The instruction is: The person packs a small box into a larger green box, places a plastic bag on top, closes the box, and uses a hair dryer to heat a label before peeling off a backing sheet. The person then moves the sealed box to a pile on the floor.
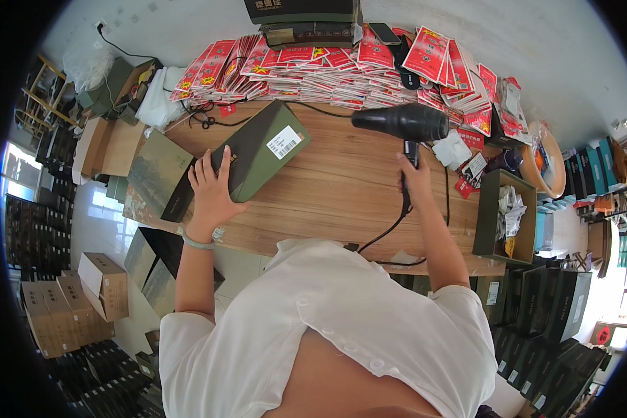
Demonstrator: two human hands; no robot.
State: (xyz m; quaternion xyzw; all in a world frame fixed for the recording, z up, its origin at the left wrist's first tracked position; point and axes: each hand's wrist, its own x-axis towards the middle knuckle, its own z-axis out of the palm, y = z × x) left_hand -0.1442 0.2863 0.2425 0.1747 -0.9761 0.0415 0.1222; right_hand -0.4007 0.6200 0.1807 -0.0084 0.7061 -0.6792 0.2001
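A dark green box (261, 148) with a white label lies tilted on the wooden table (341, 188). My left hand (211, 189) rests flat on its near end, fingers spread. My right hand (415, 175) grips the handle of a black hair dryer (404, 122), whose nozzle points left toward the box. The dryer's black cord (397, 226) runs down past my wrist to the table's near edge.
Several stacks of red packets (341, 70) line the table's far side. An open green box (503, 216) with crumpled wrapping stands at the right edge. More dark boxes (161, 174) sit at the left. Cardboard cartons (104, 285) stand on the floor.
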